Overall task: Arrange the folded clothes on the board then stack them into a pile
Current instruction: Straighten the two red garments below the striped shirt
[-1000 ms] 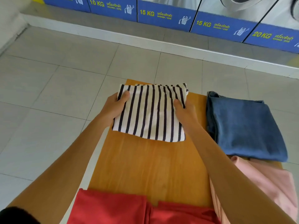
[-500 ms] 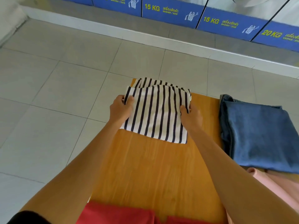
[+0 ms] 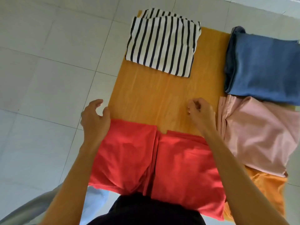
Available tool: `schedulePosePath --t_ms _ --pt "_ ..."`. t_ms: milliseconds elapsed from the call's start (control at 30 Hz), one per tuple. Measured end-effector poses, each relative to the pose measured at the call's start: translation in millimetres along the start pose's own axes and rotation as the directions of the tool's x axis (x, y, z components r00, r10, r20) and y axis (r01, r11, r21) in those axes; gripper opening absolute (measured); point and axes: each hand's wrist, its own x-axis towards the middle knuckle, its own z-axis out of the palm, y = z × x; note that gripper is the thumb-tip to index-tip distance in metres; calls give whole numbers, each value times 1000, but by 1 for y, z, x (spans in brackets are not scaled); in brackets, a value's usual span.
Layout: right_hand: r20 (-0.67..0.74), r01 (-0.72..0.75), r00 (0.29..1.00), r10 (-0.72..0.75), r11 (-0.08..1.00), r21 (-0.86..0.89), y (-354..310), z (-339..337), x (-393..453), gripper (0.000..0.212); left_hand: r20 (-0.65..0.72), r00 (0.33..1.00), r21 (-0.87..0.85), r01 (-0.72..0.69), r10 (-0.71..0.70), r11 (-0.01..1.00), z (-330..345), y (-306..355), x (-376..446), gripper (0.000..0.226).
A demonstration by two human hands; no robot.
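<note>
Red folded garment lies at 6 o'clock from your empty hands; left hand open, touching it, nearer; right hand loosely curled above the worktop.

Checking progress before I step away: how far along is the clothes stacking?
Done: striped top lies folded at the board's far end. In hand: nothing; left hand and right hand are empty near the red garment. Left: blue, pink and red pieces lie separate, unstacked.
</note>
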Motion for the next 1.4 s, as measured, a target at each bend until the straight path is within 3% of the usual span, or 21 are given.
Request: schedulePosePath --t_ms 100,167,300,367,467,567,667,733,1067,1233,1400 --pt "104 74 992 -65 994 -85 11 12 -57 20 -3 983 160 183 -185 970 -4 -25 -35 66" --pt "203 126 974 -98 983 -130 14 25 -86 28 38 956 168 282 -292 945 -6 -35 -52 77" --pt "328 289 933 -145 847 -446 12 52 -111 67 49 973 70 220 -224 973 -7 -42 -73 56" --pt "368 343 915 -168 803 -487 3 61 -112 63 31 977 45 209 -211 977 -11 -41 -73 54" --pt "356 390 899 -256 836 -385 -12 69 -113 30 39 976 28 212 -213 977 -17 -40 -71 53" --pt "380 385 869 -315 915 -122 -23 71 -115 14 8 981 -12 193 -193 981 -23 -41 -73 41" --pt "386 176 889 -247 962 209 -35 68 -119 13 -44 985 -74 164 -168 984 -30 -35 -73 34" --pt "349 77 920 -176 957 279 -40 65 -117 14 -61 989 -109 127 -134 986 -36 -23 -68 35" --pt "138 -44 990 -19 897 439 -84 3 -30 22 163 983 -209 -49 84 977 -17 68 39 46" --pt "95 -143 988 117 929 342 -71 9 31 32 247 966 -121 -49 78 991 36 82 83 46" --pt "109 -119 990 95 961 250 -33 26 46 33 258 962 -49 -74 84 996 58 70 100 44"
